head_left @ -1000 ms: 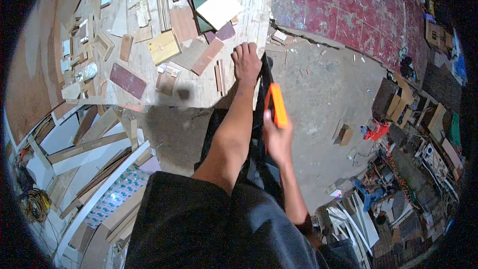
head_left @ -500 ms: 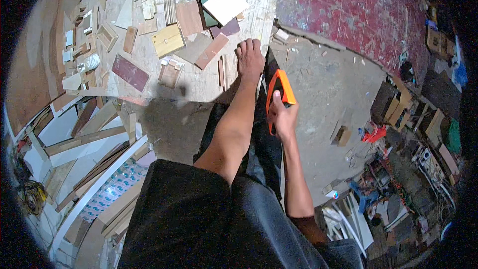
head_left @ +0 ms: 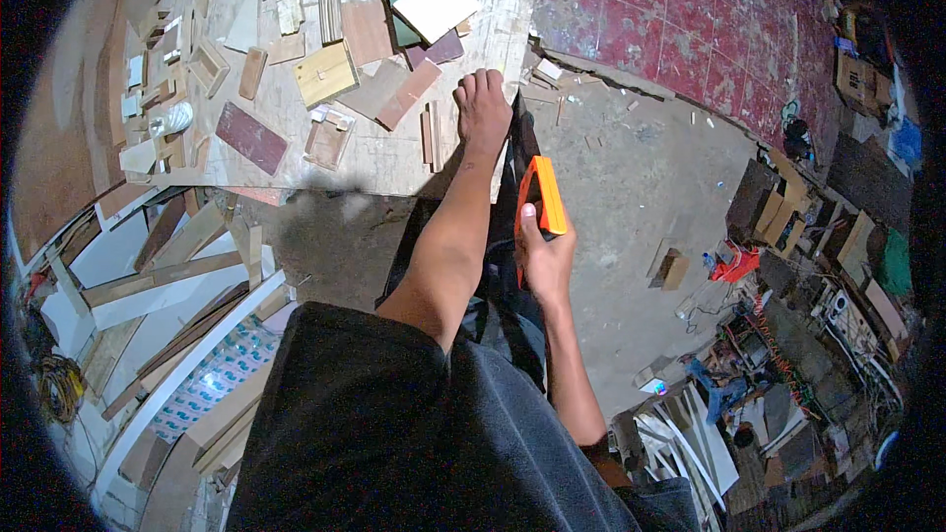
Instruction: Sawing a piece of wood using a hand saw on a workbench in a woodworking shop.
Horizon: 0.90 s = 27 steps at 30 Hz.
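My right hand is wrapped around the orange handle of a handsaw, its thumb lying over the grip. The saw's dark blade runs forward from the handle along the right edge of the worktable; whether its teeth touch the edge is hard to see. On the tabletop, close to that same edge, my left hand presses down with its fingers forward and slightly bent. Thin wood strips lie just left of my left wrist, and a reddish-brown wood piece lies beside my fingers.
Many wood offcuts cover the table, among them a pale board and a maroon block. Scrap boards are heaped on the lower left. To the right are a concrete floor, a red-painted surface and clutter with a red item.
My right hand and the saw have shifted slightly down and toward me. The whole view has swung a little, moving the table leftward in it. My left hand keeps its place on the table.
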{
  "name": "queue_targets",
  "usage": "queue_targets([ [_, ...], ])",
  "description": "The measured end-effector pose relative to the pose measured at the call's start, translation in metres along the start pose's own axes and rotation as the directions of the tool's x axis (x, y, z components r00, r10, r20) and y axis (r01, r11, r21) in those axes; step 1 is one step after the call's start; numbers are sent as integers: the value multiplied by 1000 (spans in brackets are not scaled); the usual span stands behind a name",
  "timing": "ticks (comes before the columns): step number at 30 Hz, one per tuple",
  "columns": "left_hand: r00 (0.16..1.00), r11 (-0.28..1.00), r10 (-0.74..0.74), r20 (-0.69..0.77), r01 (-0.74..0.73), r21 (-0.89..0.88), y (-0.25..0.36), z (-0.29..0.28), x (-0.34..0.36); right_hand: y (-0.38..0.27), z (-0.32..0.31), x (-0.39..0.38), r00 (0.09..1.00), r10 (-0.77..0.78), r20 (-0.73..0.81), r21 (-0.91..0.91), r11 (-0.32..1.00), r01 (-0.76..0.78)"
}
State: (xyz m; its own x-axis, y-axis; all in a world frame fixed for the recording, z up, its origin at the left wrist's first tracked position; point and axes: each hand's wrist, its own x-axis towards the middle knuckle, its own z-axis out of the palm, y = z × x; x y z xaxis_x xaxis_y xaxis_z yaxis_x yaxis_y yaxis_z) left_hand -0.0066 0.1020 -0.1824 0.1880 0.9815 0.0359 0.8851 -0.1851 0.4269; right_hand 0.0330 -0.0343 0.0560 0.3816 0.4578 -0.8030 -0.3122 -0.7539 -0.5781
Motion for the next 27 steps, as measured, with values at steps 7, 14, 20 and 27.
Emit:
queue_targets([
  [7,1000,1000,12,15,-13,10,-8,4,0,-14,18,-9,946,-325,16,-154,934,323],
  [14,999,1000,-25,42,25,-7,-13,3,2,-9,48,4,886,-463,-18,-279,854,440],
  [20,999,999,32,-1,-32,13,-7,1,3,0,0,21,958,-257,-128,-310,928,208],
  [27,999,997,40,10,-40,70,-11,17,-7,3,21,48,949,-311,-56,-284,916,283],
])
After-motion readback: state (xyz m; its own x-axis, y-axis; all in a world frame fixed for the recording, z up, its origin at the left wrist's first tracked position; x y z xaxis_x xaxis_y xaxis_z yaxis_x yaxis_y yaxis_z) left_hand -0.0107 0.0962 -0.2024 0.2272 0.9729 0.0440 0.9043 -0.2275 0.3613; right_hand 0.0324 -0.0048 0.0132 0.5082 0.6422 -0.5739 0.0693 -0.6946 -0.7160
